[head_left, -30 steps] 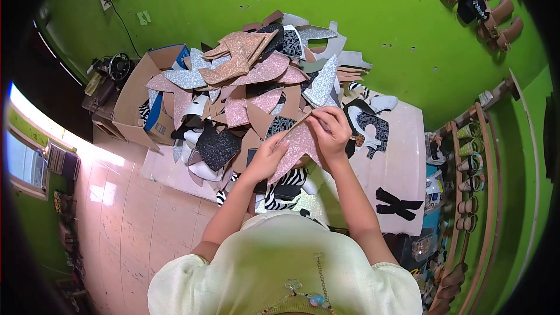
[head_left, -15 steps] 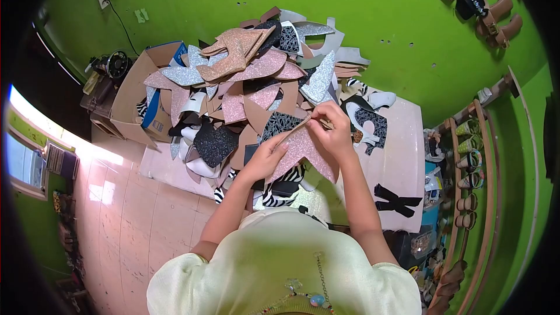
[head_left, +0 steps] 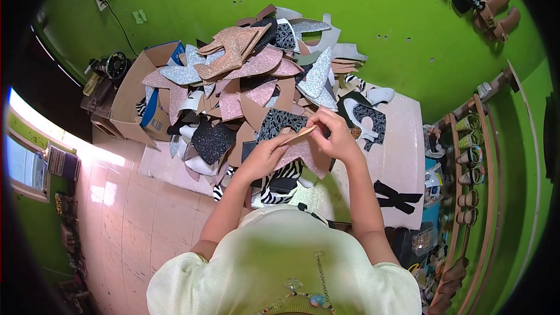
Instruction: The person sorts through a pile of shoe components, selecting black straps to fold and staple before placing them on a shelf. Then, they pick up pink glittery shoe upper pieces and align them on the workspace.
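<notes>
A cardboard box (head_left: 135,96) stood off the bench's (head_left: 402,157) left edge. Near the front edge, before the heap of scraps (head_left: 256,76), the left hand (head_left: 265,154) pinched a pink glitter piece (head_left: 303,153); the right hand (head_left: 332,131) gripped its tan upper edge.
</notes>
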Motion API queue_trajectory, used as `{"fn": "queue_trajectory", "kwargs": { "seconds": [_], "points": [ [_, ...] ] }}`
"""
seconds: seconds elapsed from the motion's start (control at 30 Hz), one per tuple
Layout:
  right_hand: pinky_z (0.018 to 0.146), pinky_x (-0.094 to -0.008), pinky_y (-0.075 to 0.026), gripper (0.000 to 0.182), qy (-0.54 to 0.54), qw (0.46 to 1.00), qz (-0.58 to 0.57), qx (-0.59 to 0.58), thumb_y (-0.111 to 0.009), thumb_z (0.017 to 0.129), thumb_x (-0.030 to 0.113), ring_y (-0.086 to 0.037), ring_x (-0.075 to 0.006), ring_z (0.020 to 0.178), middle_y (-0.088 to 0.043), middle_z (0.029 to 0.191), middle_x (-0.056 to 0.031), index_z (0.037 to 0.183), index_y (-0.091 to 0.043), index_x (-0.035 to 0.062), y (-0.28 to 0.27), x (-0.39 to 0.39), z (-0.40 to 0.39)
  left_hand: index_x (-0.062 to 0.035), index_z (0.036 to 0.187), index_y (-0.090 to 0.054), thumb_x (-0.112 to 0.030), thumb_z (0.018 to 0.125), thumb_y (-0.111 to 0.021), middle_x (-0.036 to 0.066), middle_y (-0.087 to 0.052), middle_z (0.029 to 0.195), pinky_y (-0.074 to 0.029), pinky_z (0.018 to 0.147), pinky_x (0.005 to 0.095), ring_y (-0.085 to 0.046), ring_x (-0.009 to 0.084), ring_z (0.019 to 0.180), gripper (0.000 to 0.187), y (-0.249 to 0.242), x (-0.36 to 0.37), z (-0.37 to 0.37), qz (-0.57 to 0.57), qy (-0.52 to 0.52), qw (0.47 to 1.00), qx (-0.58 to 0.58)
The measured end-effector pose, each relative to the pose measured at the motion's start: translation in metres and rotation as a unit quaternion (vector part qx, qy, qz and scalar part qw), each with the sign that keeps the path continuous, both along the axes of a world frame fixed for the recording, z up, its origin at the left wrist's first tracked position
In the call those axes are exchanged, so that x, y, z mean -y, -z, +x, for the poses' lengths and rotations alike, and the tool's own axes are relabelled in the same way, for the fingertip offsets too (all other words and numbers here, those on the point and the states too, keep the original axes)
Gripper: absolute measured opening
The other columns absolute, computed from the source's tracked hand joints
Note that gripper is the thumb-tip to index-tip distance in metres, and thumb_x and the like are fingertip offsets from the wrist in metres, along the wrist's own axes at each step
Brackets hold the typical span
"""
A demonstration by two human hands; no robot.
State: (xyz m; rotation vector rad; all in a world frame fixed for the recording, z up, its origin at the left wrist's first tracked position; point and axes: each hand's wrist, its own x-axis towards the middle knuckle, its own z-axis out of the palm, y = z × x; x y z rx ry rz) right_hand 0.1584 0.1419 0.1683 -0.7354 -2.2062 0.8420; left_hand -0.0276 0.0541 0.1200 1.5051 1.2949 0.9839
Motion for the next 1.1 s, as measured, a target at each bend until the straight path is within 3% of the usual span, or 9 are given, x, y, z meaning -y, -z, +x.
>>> {"fn": "queue_trajectory", "kwargs": {
  "seconds": [0.07,0.13,0.23,0.37,0.43,0.57,0.8,0.97,1.1],
  "points": [
    [0.055,-0.0262,-0.039,0.011,-0.014,1.000,0.002,-0.011,-0.058,0.070,0.000,-0.050,-0.0147,0.061,-0.049,0.072,-0.0062,0.080,-0.057,0.0001,0.000,0.001,0.002,-0.0034,0.118,-0.050,-0.007,0.086,-0.044,0.016,-0.060,0.098,-0.043,0.080,0.0289,-0.058,0.0202,0.085,0.033,0.000,-0.001,0.001,-0.006,0.001,1.000,-0.020],
    [0.055,-0.0262,-0.040,0.010,-0.013,1.000,-0.005,-0.019,-0.057,0.069,0.000,-0.051,-0.0148,0.062,-0.050,0.073,-0.0064,0.080,-0.058,-0.0001,-0.001,0.003,0.002,-0.0051,0.118,-0.051,-0.006,0.085,-0.043,0.015,-0.060,0.091,-0.044,0.073,0.0274,-0.056,0.0176,0.075,0.034,0.003,-0.001,0.003,0.122,0.001,0.992,-0.013],
    [0.056,-0.0266,-0.042,0.011,-0.006,0.999,-0.016,-0.033,-0.057,0.069,0.000,-0.053,-0.0159,0.063,-0.051,0.074,-0.0068,0.080,-0.060,0.0002,-0.002,0.005,0.002,-0.0055,0.119,-0.051,-0.008,0.085,-0.045,0.013,-0.060,0.088,-0.043,0.069,0.0278,-0.052,0.0149,0.070,0.034,-0.006,0.001,0.003,0.013,0.013,1.000,0.006],
    [0.059,-0.0280,-0.044,0.013,-0.017,1.000,0.003,-0.013,-0.060,0.069,0.002,-0.055,-0.0194,0.066,-0.053,0.075,-0.0075,0.082,-0.064,0.0030,0.004,0.006,0.000,-0.0055,0.118,-0.051,-0.013,0.086,-0.049,0.009,-0.057,0.080,-0.042,0.064,0.0283,-0.048,0.0136,0.066,0.034,0.007,0.000,0.006,0.087,0.021,0.995,0.036],
    [0.061,-0.0284,-0.044,0.014,-0.033,0.999,-0.006,-0.004,-0.061,0.069,0.003,-0.055,-0.0205,0.068,-0.053,0.076,-0.0077,0.083,-0.065,0.0042,0.007,0.009,-0.005,-0.0003,0.120,-0.048,-0.017,0.090,-0.047,0.001,-0.054,0.089,-0.040,0.069,0.0237,-0.044,0.0079,0.076,0.034,0.004,0.001,0.005,-0.026,0.076,0.997,-0.012],
    [0.065,-0.0291,-0.046,0.017,-0.057,0.998,-0.027,-0.004,-0.063,0.070,0.004,-0.057,-0.0218,0.072,-0.056,0.080,-0.0087,0.087,-0.066,0.0054,0.023,0.013,-0.018,0.0001,0.124,-0.042,-0.026,0.093,-0.043,0.002,-0.052,0.097,-0.039,0.077,0.0243,-0.045,0.0088,0.085,0.041,0.030,-0.003,0.009,-0.085,0.099,0.988,0.077],
    [0.065,-0.0233,-0.044,0.020,-0.065,0.986,-0.131,-0.079,-0.061,0.071,0.001,-0.056,-0.0116,0.072,-0.061,0.079,-0.0042,0.091,-0.063,0.0039,0.052,0.004,-0.030,0.0030,0.123,-0.041,-0.022,0.094,-0.040,0.010,-0.049,0.117,-0.030,0.096,0.0283,-0.043,0.0163,0.109,0.038,0.047,0.008,0.000,0.030,0.020,0.995,0.096],
    [0.061,-0.0197,-0.041,0.013,0.023,0.974,-0.184,-0.128,-0.061,0.074,0.004,-0.049,-0.0062,0.065,-0.057,0.076,-0.0006,0.087,-0.062,0.0020,0.081,-0.026,-0.041,0.0017,0.125,-0.039,-0.003,0.085,-0.038,0.016,-0.047,0.124,-0.026,0.102,0.0306,-0.041,0.0218,0.120,0.040,0.044,0.009,-0.031,0.034,-0.061,0.995,0.064],
    [0.061,-0.0225,-0.043,0.021,0.017,0.990,-0.129,-0.048,-0.063,0.074,0.009,-0.051,-0.0104,0.065,-0.056,0.082,-0.0058,0.092,-0.060,0.0000,0.084,-0.042,-0.071,0.0001,0.126,-0.039,0.005,0.079,-0.036,0.014,-0.045,0.126,-0.024,0.103,0.0292,-0.037,0.0206,0.123,0.047,0.036,0.022,-0.059,0.077,-0.147,0.982,0.084]
  ]
}}
